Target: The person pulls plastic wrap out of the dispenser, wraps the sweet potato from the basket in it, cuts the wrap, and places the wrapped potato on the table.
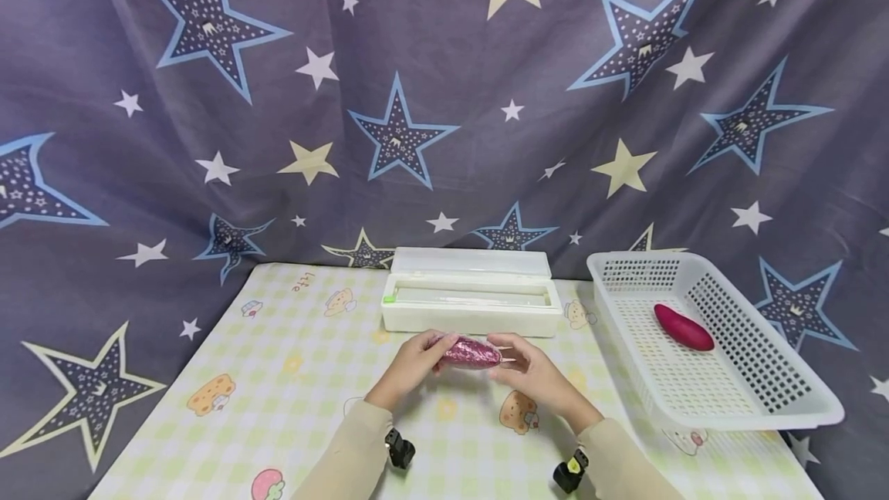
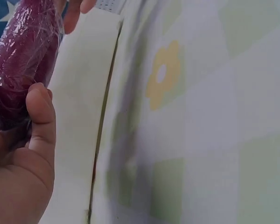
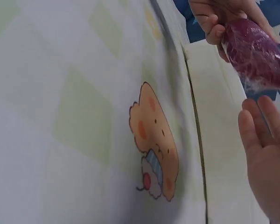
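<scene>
A purple-red sweet potato wrapped in cling film (image 1: 474,353) is held above the table, just in front of the white box. My left hand (image 1: 411,365) grips its left end, the thumb pressed on the film in the left wrist view. At the other end is my right hand (image 1: 538,378), its fingers extended around the tip; in the right wrist view its fingers (image 3: 266,119) look fairly straight beside the film. Whether they touch it is hard to tell. Loose film shows at the sweet potato's (image 3: 254,53) lower edge.
A long white cling film box (image 1: 472,321) stands at the back of the table with its lid (image 1: 471,261) raised and a green slider (image 1: 390,299) at the left. On the right, a white perforated basket (image 1: 750,417) contains one unwrapped sweet potato (image 1: 684,328). A starry curtain (image 1: 451,45) hangs behind.
</scene>
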`<state>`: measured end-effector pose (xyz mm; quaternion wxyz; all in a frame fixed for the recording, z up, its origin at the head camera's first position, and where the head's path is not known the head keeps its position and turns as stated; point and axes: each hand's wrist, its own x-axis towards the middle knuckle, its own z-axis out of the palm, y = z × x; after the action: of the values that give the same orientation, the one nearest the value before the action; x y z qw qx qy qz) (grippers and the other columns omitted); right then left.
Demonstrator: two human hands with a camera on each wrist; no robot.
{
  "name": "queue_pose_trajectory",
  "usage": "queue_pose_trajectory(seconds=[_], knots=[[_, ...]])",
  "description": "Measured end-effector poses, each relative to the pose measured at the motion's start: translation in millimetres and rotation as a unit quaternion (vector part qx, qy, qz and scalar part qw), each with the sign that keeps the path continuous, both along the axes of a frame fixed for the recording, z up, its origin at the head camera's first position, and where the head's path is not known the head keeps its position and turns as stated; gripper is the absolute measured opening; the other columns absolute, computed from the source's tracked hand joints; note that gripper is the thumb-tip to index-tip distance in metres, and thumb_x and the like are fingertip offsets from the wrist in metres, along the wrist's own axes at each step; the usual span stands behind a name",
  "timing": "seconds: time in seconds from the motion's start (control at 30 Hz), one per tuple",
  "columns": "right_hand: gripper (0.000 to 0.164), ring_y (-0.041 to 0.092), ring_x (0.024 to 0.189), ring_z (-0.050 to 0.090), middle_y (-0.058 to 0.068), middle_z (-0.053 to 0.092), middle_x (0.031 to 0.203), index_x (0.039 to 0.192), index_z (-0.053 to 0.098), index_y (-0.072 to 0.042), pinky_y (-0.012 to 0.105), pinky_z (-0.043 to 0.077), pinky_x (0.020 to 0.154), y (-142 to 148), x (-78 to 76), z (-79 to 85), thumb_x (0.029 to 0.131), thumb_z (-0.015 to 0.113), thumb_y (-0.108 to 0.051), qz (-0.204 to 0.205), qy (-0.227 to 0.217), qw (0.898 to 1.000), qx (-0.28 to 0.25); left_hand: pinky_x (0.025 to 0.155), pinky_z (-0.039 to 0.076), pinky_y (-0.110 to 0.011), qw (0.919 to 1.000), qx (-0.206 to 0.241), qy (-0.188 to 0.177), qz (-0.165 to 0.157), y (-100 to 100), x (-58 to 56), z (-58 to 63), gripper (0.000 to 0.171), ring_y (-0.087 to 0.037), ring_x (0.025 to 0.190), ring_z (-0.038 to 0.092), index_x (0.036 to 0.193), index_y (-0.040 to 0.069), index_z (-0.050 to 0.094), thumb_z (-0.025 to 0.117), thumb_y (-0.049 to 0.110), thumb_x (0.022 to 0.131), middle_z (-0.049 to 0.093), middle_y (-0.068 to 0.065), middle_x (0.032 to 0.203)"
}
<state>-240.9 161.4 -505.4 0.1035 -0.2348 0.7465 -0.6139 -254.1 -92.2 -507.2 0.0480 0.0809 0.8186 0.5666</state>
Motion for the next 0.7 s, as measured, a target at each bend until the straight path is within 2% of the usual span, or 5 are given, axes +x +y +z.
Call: queue_pose_trajectory(seconds=[0.3,0.43,0.53,0.6,0.7], knots=[[0.05,0.018,0.11,0.066,0.01,0.061,0.136,0.14,0.059,-0.014,0.029,0.055,0.09,-10,4.0,3.0,0.093,0.074,-0.023,-0.019,0.068,0.996,0.044,0.068,0.049,-0.035,0.9999,-0.005,0.003,-0.016,3,1.2,-0.5,0.051,-0.017,0.059,0.057,0.112,0.016,0.075,0.054,0.06,0.097,0.063,-0.003,0.067],[0.048,0.017,0.104,0.068,0.011,0.064,0.131,0.139,0.061,-0.016,0.027,0.056,0.086,-10,3.9,3.5,0.094,0.073,-0.027,-0.025,0.056,0.996,0.058,0.076,0.052,-0.041,0.9993,-0.024,0.009,-0.027,0,5.1,0.4,0.055,-0.02,0.078,0.064,0.127,0.016,0.069,0.051,0.059,0.099,0.07,-0.006,0.098],[0.044,0.022,0.102,0.068,0.012,0.065,0.126,0.138,0.061,-0.015,0.03,0.057,0.085,-8,3.0,3.3,0.096,0.07,-0.026,-0.026,0.034,0.998,0.055,0.089,0.051,-0.049,0.9986,-0.019,0.019,-0.045,-3,9.5,2.2,0.056,-0.024,0.102,0.063,0.141,0.017,0.058,0.058,0.053,0.098,0.064,-0.007,0.126],[0.042,0.029,0.101,0.068,0.013,0.066,0.123,0.138,0.06,-0.013,0.036,0.057,0.086,-7,2.9,3.5,0.098,0.068,-0.024,-0.019,0.02,0.999,0.044,0.095,0.05,-0.05,0.9969,0.002,0.029,-0.073,-5,11.7,3.2,0.057,-0.025,0.111,0.061,0.145,0.017,0.053,0.064,0.045,0.097,0.06,-0.01,0.133],[0.042,0.038,0.103,0.066,0.016,0.064,0.124,0.14,0.057,-0.009,0.04,0.057,0.088,-7,2.6,4.7,0.1,0.064,-0.021,0.002,0.004,1.0,0.026,0.096,0.051,-0.043,0.9929,0.037,0.034,-0.108,-6,13.3,5.0,0.054,-0.023,0.109,0.063,0.144,0.017,0.054,0.07,0.035,0.095,0.062,-0.009,0.129]])
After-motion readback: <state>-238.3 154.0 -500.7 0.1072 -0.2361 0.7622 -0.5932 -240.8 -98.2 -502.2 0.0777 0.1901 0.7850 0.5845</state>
